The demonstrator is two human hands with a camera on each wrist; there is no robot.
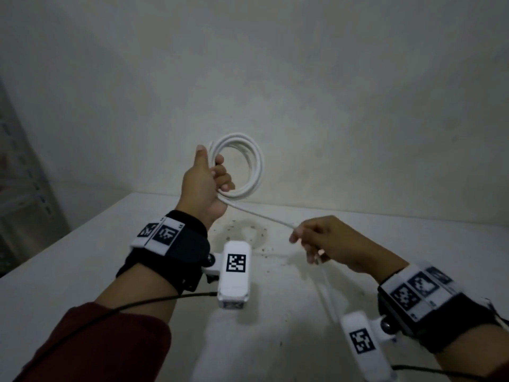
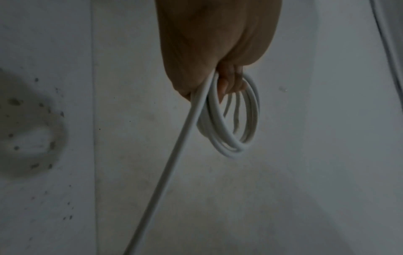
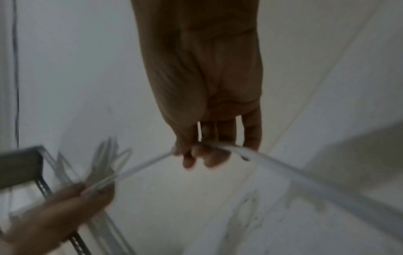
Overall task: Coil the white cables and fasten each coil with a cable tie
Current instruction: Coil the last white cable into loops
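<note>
My left hand (image 1: 212,177) is raised above the table and grips a coil of white cable (image 1: 248,164) with several loops, fingers curled through it. In the left wrist view the coil (image 2: 235,124) hangs from the left hand (image 2: 218,51). A straight run of the cable (image 1: 264,216) leads from the coil down to my right hand (image 1: 316,241), which pinches it lower and to the right. The right wrist view shows the right hand (image 3: 207,151) curled round the cable (image 3: 141,167), the tail (image 3: 305,181) trailing away blurred. No cable tie is visible.
The white table (image 1: 82,257) has a dark speckled ring stain (image 1: 245,232) below the hands. A plain wall (image 1: 275,78) stands right behind the table. Metal shelving (image 1: 24,175) is at the far left. Black wires (image 1: 124,310) run from the wrist cameras.
</note>
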